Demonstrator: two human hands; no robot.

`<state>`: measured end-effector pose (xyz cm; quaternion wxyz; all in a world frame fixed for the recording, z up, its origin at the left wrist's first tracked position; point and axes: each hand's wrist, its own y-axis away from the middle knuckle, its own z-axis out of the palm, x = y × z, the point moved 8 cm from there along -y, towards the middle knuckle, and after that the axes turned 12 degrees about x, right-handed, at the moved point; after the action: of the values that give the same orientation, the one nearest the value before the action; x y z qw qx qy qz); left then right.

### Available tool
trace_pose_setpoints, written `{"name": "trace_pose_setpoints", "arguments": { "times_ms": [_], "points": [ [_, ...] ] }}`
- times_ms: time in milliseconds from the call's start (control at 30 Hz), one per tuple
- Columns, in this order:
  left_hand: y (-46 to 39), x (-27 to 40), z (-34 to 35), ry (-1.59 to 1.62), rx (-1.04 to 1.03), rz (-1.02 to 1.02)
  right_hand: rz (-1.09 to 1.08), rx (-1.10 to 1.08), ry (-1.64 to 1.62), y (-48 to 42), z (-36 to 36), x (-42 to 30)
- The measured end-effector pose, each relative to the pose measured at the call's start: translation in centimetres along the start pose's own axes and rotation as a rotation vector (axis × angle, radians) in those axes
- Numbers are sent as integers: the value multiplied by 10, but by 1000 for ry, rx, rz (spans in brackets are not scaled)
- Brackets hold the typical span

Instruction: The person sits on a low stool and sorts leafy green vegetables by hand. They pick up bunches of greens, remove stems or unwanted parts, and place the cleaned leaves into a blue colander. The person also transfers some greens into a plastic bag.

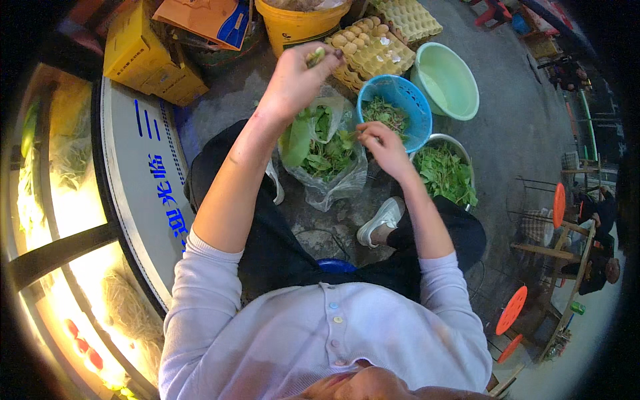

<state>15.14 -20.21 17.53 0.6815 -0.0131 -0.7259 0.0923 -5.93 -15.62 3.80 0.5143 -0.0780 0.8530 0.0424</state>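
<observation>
My left hand (302,75) is raised beyond a clear plastic bag (325,192), its fingers closed around a small piece of greens (316,57). Leafy green vegetables (320,160) fill the bag, which lies open on the floor between my feet. My right hand (382,145) is between the bag and a blue plastic basket (367,92), pinching a thin stem (356,132) whose far end is hard to make out. Inside the basket lie thin stems and trimmings (384,112). A metal bowl (469,162) heaped with loose green leaves (442,172) stands beside my right knee.
A pale green basin (467,102) stands behind the blue basket. Egg trays (370,57), some holding eggs, lie beside a yellow bucket (302,25). A yellow cardboard box (132,55) and a lit display case (75,195) flank my left. Orange-topped stools (559,205) and people are at the right.
</observation>
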Motion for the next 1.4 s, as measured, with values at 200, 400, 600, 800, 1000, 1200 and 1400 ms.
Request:
{"name": "trace_pose_setpoints", "arguments": {
  "times_ms": [200, 400, 600, 800, 1000, 1200, 1400],
  "points": [
    [33, -49, 65, -85, -386, -46, 202, -79, -614, 10, -50, -64],
    [80, -54, 104, 222, -629, -449, 133, 40, -683, 27, -76, -62],
    [91, -62, 109, 186, -707, -497, -50, 174, -207, 36, -88, -76],
    [105, -68, 122, 215, -674, -669, -416, 204, 194, 48, -92, -98],
    [104, -80, 136, 58, -753, -503, -545, 172, 334, 54, -83, -97],
    [93, -49, 129, 71, -687, -313, 233, -40, -512, 39, -75, -20],
    [23, -10, 65, 249, -303, -183, -173, 389, 87, -15, -129, 3]
  ]
}}
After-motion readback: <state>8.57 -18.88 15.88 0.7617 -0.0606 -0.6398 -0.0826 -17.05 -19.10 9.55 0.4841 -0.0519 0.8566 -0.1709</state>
